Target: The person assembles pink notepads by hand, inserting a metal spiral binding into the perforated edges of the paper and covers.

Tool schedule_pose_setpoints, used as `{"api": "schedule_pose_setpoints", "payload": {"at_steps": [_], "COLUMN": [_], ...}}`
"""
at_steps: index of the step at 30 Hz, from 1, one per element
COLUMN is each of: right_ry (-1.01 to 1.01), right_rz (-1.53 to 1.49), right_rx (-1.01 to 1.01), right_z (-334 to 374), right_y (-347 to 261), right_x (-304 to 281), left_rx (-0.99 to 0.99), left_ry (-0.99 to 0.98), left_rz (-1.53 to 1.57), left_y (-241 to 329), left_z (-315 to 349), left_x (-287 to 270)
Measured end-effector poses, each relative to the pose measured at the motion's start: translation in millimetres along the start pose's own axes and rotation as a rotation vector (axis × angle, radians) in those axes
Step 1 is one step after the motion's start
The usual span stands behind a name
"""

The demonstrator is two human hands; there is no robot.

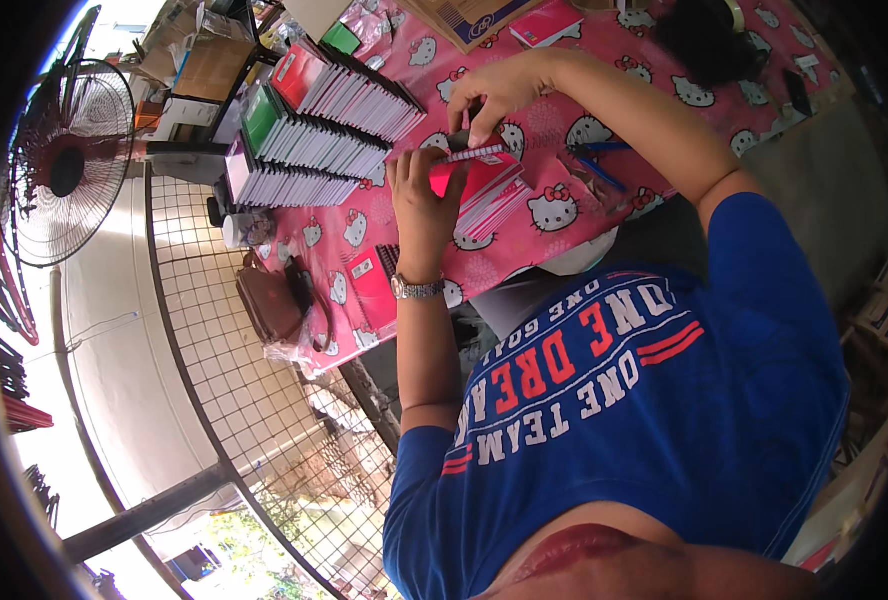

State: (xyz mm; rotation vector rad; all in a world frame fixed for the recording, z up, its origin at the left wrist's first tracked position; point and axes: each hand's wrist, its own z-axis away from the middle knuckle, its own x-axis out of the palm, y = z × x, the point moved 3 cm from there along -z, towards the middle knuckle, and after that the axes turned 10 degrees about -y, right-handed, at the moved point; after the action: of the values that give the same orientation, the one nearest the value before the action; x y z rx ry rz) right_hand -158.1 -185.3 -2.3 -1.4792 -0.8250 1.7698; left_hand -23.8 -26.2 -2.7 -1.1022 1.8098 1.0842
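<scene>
A small stack of red and pink notebooks (pixel 499 195) lies near the front edge of the table. My left hand (pixel 424 190), with a metal watch at the wrist, grips the top notebook's left end between thumb and fingers. Along the far edge of that notebook runs a narrow white strip with red marks (pixel 476 153). My right hand (pixel 504 90) reaches over from the far side, fingers bent and thumb down at this strip. A small dark piece (pixel 460 140) shows beneath the right fingers; its kind cannot be made out.
Tall rows of spiral notebooks with red, green and purple covers (pixel 314 145) stand at the left. Blue pens (pixel 602 170) lie on the pink patterned tablecloth (pixel 534 130). A red notebook (pixel 369 285), a brown bag (pixel 269 300), a cardboard box (pixel 464 18) and a fan (pixel 67 170) surround the area.
</scene>
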Motion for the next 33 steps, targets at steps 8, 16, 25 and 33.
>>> {"api": "schedule_pose_setpoints", "payload": {"at_steps": [8,16,25,33], "right_ry": [0.037,-0.147,0.013,-0.084], "right_rz": [-0.827,-0.911,-0.721,-0.371], "right_rx": [-0.338,-0.196,-0.053,-0.069], "right_z": [-10,-7,-18,-20], "right_y": [-10,12,21,8], "right_x": [-3,5,15,6], "left_rx": [-0.152,-0.239,-0.161,-0.132], "left_ry": [0.040,-0.030,-0.025,-0.005], "left_rz": [0.273,0.262,0.373,0.449], "left_y": [-21,-24,-25,-26], "left_z": [12,14,9,10], "left_x": [-7,-3,4,5]}}
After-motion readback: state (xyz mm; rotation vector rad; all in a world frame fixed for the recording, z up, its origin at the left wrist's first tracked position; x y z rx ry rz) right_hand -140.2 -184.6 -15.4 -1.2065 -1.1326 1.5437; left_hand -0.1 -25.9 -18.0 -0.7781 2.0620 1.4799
